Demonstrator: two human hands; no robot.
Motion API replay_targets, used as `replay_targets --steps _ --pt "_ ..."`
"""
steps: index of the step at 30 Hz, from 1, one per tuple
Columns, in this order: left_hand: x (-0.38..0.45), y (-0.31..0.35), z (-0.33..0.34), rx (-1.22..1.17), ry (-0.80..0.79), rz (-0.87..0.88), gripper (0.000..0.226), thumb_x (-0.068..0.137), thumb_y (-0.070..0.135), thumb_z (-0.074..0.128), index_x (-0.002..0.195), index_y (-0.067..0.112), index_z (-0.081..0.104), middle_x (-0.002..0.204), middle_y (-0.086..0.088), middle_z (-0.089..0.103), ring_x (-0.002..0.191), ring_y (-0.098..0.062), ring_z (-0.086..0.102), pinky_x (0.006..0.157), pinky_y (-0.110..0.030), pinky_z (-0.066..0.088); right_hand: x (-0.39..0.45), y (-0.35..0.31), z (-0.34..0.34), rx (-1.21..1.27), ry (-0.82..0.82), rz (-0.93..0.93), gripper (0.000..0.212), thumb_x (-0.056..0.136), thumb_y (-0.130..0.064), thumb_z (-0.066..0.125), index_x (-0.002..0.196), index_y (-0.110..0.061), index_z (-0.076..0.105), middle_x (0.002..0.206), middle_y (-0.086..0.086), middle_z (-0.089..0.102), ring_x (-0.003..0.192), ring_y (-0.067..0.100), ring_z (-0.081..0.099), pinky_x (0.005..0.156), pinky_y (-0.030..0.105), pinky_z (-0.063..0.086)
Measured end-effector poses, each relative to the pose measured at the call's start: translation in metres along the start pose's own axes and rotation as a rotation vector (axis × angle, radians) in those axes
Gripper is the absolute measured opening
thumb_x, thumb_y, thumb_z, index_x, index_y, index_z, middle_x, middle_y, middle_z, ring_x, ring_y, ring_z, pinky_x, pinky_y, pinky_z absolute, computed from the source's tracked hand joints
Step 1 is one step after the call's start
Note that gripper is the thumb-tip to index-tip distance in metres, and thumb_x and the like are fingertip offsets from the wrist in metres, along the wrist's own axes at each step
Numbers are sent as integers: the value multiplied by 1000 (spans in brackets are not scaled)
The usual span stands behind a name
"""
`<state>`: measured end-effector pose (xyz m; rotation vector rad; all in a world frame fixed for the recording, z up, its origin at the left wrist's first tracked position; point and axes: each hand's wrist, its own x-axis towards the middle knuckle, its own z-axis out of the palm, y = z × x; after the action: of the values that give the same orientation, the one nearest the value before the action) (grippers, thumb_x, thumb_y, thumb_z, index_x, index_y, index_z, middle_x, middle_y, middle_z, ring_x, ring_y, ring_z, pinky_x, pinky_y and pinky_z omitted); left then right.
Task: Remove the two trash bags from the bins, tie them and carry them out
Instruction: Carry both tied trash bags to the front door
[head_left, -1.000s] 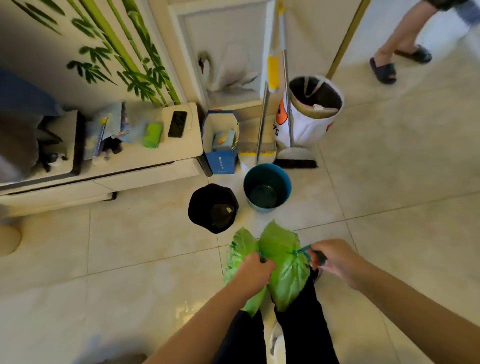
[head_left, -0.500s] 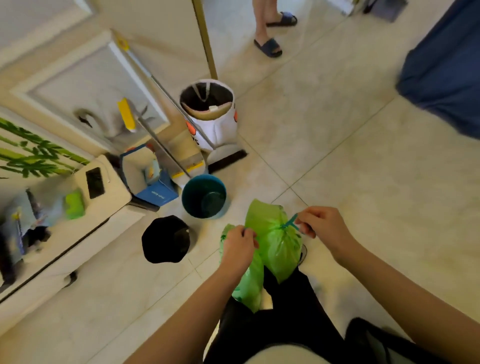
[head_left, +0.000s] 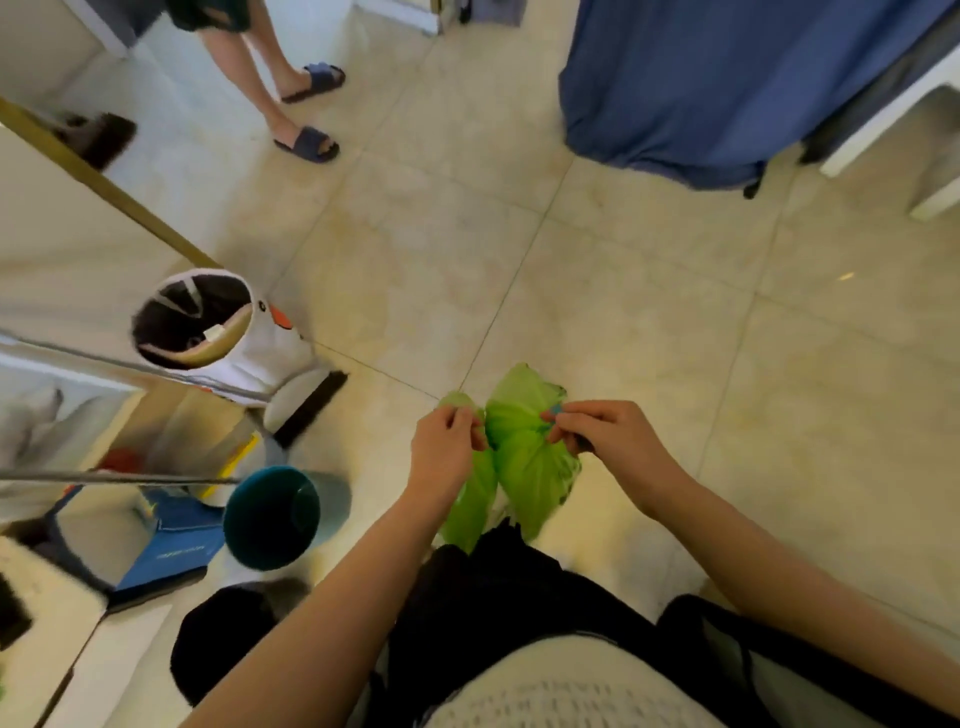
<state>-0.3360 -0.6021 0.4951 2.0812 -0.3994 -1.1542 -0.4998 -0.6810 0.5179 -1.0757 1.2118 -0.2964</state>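
Hands (head_left: 448, 448) x2 gripping 2 green bags (head_left: 524, 457), 2 bins (head_left: 270, 517) nearby

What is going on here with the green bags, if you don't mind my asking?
A person is holding two green trash bags out in front of them, above a tiled floor. The left hand grips one bag's neck; the right hand pinches a blue drawstring on the other. A teal bin and a black bin stand to the left, out of the hands' grip.

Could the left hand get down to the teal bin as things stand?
Probably not right now: the left hand is shut on the smaller green plastic trash bag. The round teal bin sits lower left, nothing between them.
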Motion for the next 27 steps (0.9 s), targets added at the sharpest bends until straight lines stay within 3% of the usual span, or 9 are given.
replay_targets --steps 4,9,12,17,22,27 --pt "27 56 50 -12 -95 80 26 91 15 47 76 6 65 61 -5 62 66 -20 58 85 -49 54 18 -17 -65 162 163 -15 23 87 -5 59 71 -4 74 96 7 75 63 11 56 71 29 49" --pt "54 130 124 -8 -247 188 25 94 12 47 86 -1 67 66 -8 64 62 -13 60 75 -30 54 36 -32 -154 384 396 -26 14 87 -1 57 91 2 70 86 16 68 66 17 58 77 32 49" --pt "68 177 174 30 -359 241 25 95 12 47 89 -2 66 67 -7 65 62 -12 61 72 -25 53 40 -41 -207 456 536 -38 14 88 -1 56 90 4 69 88 18 64 66 19 55 82 36 50" --pt "85 251 265 163 -529 365 24 94 14 51 81 6 70 69 -7 67 64 -13 63 74 -29 54 43 -48 -292 549 799 -25 25 95 -13 50 87 1 69 68 7 60 58 14 52 74 29 50" --pt "94 308 357 318 -681 505 25 91 20 57 72 13 73 62 0 65 65 -12 61 80 -41 56 40 -39 -371 569 1015 12 23 93 -5 52 80 -6 71 63 3 61 48 6 53 54 16 48" --pt "65 354 464 436 -830 683 33 90 20 60 60 7 60 60 -8 59 61 -19 53 73 -47 51 23 -26 -446 614 1168 49 23 91 -5 53 78 -10 71 63 1 61 53 9 53 59 21 46"
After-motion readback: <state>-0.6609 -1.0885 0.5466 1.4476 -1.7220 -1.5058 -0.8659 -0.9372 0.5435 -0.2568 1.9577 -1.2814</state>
